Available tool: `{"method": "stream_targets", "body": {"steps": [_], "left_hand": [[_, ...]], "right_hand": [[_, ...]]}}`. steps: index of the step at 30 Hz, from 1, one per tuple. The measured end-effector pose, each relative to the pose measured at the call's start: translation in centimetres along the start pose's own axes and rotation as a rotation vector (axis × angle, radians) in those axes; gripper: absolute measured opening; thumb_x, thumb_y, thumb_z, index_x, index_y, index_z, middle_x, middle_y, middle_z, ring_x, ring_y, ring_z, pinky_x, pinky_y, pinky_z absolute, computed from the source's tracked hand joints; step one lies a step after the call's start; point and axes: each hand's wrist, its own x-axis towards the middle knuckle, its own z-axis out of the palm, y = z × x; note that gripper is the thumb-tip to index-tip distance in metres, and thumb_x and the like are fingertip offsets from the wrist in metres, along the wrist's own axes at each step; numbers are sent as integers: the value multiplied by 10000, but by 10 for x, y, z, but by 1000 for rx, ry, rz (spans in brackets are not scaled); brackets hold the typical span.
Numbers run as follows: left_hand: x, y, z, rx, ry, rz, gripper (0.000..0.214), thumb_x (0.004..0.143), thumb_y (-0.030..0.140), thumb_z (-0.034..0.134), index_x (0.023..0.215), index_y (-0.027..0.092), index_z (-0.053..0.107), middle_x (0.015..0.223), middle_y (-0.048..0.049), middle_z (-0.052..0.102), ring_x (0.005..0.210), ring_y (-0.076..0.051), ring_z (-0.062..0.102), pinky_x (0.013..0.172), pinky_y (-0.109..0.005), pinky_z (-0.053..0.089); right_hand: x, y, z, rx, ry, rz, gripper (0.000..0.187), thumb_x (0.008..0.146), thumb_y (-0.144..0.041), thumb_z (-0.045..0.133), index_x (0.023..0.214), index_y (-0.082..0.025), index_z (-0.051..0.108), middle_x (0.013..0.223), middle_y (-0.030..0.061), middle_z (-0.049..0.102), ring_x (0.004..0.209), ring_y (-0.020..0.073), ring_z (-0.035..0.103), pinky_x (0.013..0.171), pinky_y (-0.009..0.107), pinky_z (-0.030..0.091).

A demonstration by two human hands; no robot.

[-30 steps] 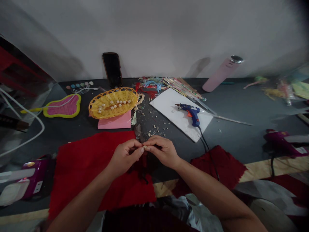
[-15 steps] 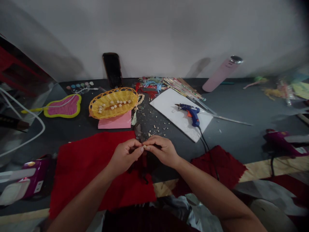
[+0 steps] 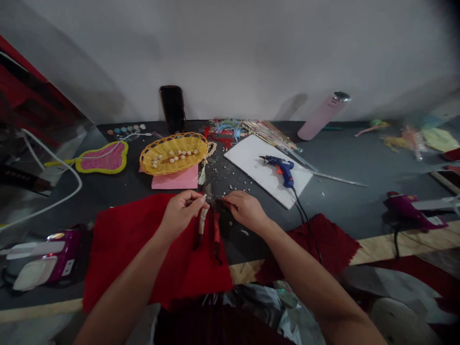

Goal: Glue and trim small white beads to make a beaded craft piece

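At the near edge of the table (image 3: 359,191), one large red cloth (image 3: 136,249) overhangs on the left and a smaller red cloth (image 3: 323,239) on the right, with bare top between them. The left hand (image 3: 179,213) has its fingers (image 3: 201,199) pinched on a handle of what seem to be red-handled pliers (image 3: 216,232). The right hand (image 3: 246,208) is clenched on their dark head.

Two purple devices (image 3: 50,254) flank the sides. Beyond lie scattered beads (image 3: 233,184), one yellow basket (image 3: 174,153), and one glue gun (image 3: 282,167) on one white board (image 3: 251,155), with open grey top to its right. At the wall are one phone (image 3: 173,108) and one pink bottle (image 3: 321,117).
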Motion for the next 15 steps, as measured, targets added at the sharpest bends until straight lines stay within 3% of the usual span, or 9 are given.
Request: {"method": "stream_targets", "body": {"steps": [6, 10, 12, 15], "left_hand": [[2, -1, -2, -55, -9, 37, 227, 758, 352, 576, 750, 127, 607, 683, -53, 671, 478, -69, 445, 479, -195, 358], [1, 2, -5, -91, 3, 45, 222, 749, 349, 582, 759, 128, 598, 703, -57, 675, 478, -65, 435, 475, -191, 347], [1, 2, -6, -123, 7, 41, 222, 746, 349, 587, 760, 128, 596, 704, -56, 674, 474, -60, 427, 470, -188, 341], [2, 2, -8, -181, 13, 42, 235, 733, 360, 601, 761, 127, 594, 708, -57, 671, 470, -56, 422, 456, -185, 326]], "right_hand": [[1, -20, -15, -71, 22, 24, 278, 911, -189, 372, 1079, -160, 591, 1033, 91, 636, 971, 175, 587, 841, 264, 438], [2, -57, -24, -204, -133, 224, 277, 902, -330, 415, 1079, -153, 533, 842, 94, 685, 779, 221, 654, 668, 279, 455], [2, -71, -20, -260, -221, 260, 333, 877, -384, 448, 1115, -153, 480, 797, 93, 692, 721, 251, 663, 604, 289, 445], [2, -80, -11, -301, -250, 267, 337, 879, -383, 429, 1132, -161, 433, 838, 105, 693, 735, 275, 668, 595, 304, 442]]}}
